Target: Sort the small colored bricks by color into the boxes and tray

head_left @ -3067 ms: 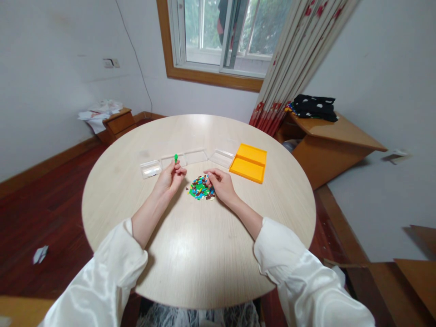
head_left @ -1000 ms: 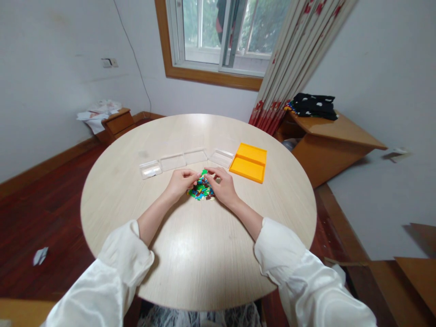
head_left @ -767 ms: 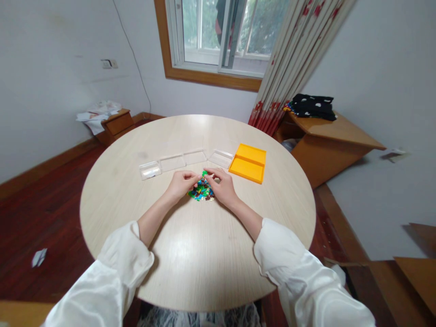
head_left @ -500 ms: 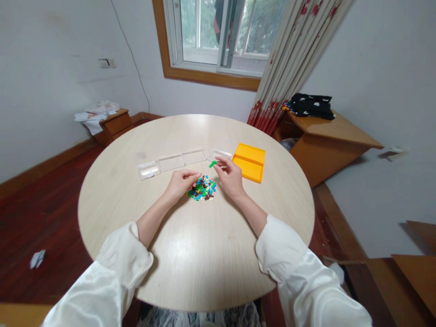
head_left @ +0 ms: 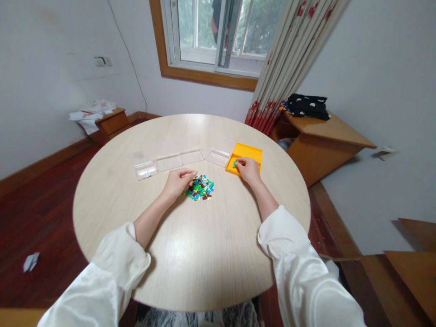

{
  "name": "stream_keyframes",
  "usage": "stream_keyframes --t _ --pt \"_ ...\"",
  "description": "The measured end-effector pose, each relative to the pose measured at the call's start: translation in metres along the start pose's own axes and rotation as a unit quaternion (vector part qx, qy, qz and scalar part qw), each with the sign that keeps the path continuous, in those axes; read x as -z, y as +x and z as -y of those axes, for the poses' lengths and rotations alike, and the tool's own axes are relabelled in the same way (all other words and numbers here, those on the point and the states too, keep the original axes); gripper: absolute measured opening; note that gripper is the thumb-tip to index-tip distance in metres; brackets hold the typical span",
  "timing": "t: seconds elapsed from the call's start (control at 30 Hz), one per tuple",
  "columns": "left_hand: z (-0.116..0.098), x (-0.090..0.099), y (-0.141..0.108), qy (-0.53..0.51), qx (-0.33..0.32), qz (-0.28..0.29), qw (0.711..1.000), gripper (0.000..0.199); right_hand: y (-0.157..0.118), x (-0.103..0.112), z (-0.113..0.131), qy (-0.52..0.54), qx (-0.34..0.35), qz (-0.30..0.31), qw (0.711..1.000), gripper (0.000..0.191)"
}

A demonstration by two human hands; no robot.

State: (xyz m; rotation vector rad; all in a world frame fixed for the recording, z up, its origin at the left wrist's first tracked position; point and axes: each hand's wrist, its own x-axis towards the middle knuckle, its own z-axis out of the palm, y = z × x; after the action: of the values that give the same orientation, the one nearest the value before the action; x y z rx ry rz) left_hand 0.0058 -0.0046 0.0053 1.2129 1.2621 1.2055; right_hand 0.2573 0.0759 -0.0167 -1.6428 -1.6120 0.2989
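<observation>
A pile of small green, blue, brown and yellow pieces (head_left: 201, 188) lies on the round table (head_left: 190, 254). My left hand (head_left: 178, 182) rests at the pile's left edge, fingers pinched together; what they hold, if anything, is too small to make out. Over the yellow tray (head_left: 250, 150) is my right hand (head_left: 248, 170), with a small green piece (head_left: 235, 163) pinched at its fingertips. Part of the tray's near compartment is hidden behind that hand.
Clear plastic boxes stand in a row behind the pile: a small one (head_left: 146, 170) at left, a long divided one (head_left: 180, 159) beside it, and another (head_left: 218, 157) touching or close to the yellow tray. A wooden cabinet (head_left: 334, 131) stands beyond the table at right.
My right hand has moved right, from beside the pile to over the yellow tray, carrying the green piece. My left hand has stayed by the pile. The view has shifted slightly.
</observation>
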Motion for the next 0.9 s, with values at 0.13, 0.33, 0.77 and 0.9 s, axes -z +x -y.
stream_keyframes --t 0.13,0.33,0.77,0.9 --pt "-0.001 -0.001 -0.001 0.004 0.001 0.001 1.0 0.037 0.0 0.0 0.0 -0.027 0.001 0.032 0.999 0.018" --pt "-0.001 0.0 -0.001 -0.001 0.002 0.001 1.0 0.038 -0.001 0.001 0.0 -0.061 -0.01 0.031 0.998 0.025" --pt "-0.003 0.002 0.0 -0.02 0.004 -0.008 1.0 0.045 -0.011 0.01 0.018 -0.141 0.094 0.066 0.983 0.032" --pt "-0.004 0.002 0.0 -0.027 0.007 -0.008 1.0 0.045 -0.015 0.011 0.023 -0.191 0.096 0.122 0.969 0.034"
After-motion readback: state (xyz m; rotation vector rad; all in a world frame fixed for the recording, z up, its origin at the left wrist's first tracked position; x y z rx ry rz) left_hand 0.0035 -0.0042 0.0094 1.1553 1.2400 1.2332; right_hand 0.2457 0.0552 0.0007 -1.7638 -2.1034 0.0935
